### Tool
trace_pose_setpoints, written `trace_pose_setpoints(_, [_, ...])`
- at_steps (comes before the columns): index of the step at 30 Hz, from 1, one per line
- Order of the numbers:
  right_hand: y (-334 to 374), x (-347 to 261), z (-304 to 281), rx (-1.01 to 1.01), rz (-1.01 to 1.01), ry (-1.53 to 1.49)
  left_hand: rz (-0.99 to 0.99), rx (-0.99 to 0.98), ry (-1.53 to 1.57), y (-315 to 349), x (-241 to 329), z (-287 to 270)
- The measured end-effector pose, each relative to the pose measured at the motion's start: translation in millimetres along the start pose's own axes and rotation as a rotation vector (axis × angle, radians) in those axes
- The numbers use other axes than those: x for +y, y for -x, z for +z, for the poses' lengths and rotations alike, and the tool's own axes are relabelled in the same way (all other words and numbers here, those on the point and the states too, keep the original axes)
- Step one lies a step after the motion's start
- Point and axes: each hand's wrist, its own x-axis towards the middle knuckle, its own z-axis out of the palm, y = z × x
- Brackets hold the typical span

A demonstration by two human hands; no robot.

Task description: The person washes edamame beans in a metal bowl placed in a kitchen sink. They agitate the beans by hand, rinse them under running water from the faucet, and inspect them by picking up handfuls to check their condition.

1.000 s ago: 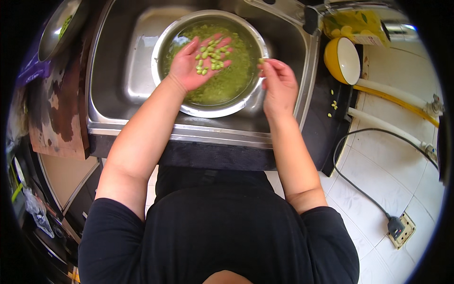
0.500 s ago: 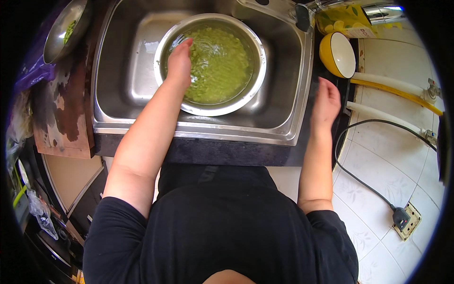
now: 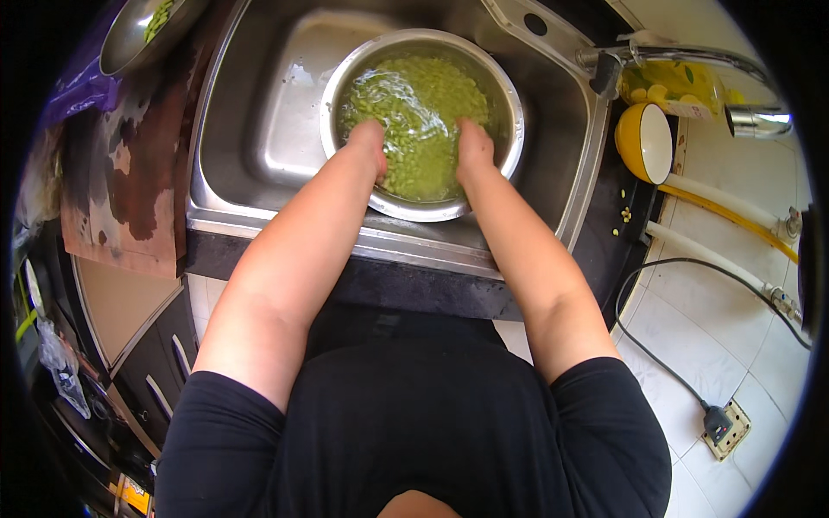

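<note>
A round steel basin (image 3: 509, 129) sits in the sink, holding water and a mass of small green beans (image 3: 419, 95). Both my hands reach into it, dipped in the water over its near half. My left hand (image 3: 370, 142) is near the left side of the basin, among the beans. Toward the right side is my right hand (image 3: 473, 145), its back facing up. The fingers of both hands are under the water, so I cannot make out whether they close on any beans. Ripples glint on the surface between and beyond the hands.
The steel sink (image 3: 281, 121) surrounds the basin. A faucet (image 3: 682, 56) and a yellow bowl (image 3: 643, 142) stand at the right, with several loose beans (image 3: 626, 213) on the dark counter. A steel bowl (image 3: 142, 43) with beans is far left. A black cable (image 3: 643, 345) runs to a socket.
My right hand has moved left from beside the counter into the basin. The left hand has dipped deeper, nearer the front rim. The view has shifted slightly.
</note>
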Motion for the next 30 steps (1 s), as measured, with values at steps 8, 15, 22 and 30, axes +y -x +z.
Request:
trace_pose_setpoints(8, [28.8, -2.7, 36.9, -0.247, 0.449, -0.525, -0.069, -0.427, 0.164, 15.7, -8.7, 10.0])
trace_pose_setpoints(15, [58.6, -10.1, 58.1, -0.121, -0.505, 0.044, 0.056, -0.251, 0.246, 36.5, -12.4, 25.6])
trace_pose_setpoints(22, [54.8, -31.0, 59.5, 0.011, -0.484, 0.392, 0.119, -0.467, 0.295, 19.5, -31.6, 28.1])
trace_pose_setpoints(30, [66.1, -31.5, 65.0, -0.101, -0.587, 0.437, 0.097, -0.536, 0.423, 16.4, -26.9, 22.7])
